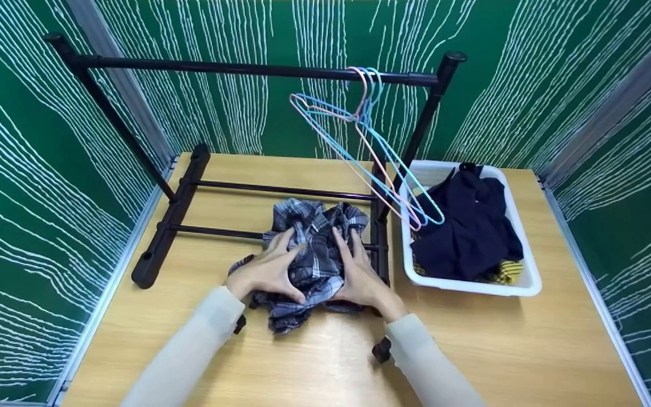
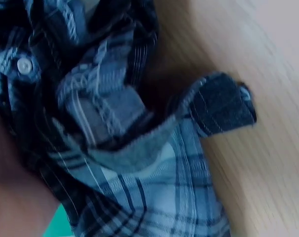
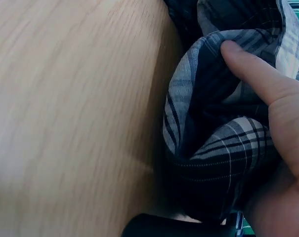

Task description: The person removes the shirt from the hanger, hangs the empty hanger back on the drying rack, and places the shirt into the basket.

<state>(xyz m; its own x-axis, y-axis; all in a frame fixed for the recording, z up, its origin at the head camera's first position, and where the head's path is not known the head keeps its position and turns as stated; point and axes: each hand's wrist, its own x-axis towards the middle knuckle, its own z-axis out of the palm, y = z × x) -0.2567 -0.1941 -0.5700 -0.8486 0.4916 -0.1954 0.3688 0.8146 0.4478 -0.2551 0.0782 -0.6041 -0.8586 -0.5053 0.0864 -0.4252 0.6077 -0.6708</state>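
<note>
A crumpled black, grey and white plaid shirt (image 1: 317,249) lies bunched on the table, partly over the lower bars of a black rack. My left hand (image 1: 266,271) rests on its left side, fingers spread and thumb pointing inward. On the other side, my right hand (image 1: 359,277) lies against the cloth with its fingers extended forward. In the left wrist view, a white button (image 2: 24,66) shows among the folds, and a loose flap sticks out over the wood. The right thumb (image 3: 253,69) touches a folded edge of the shirt in the right wrist view; the other fingers are hidden there.
The black garment rack (image 1: 246,68) stands across the table (image 1: 314,362). Several pink and blue hangers (image 1: 368,121) hang near the right end of its top bar. Right of it, a white basket (image 1: 472,287) holds dark navy clothing (image 1: 467,226) and a yellow-and-black piece (image 1: 509,272). Green, white-streaked panels surround the table.
</note>
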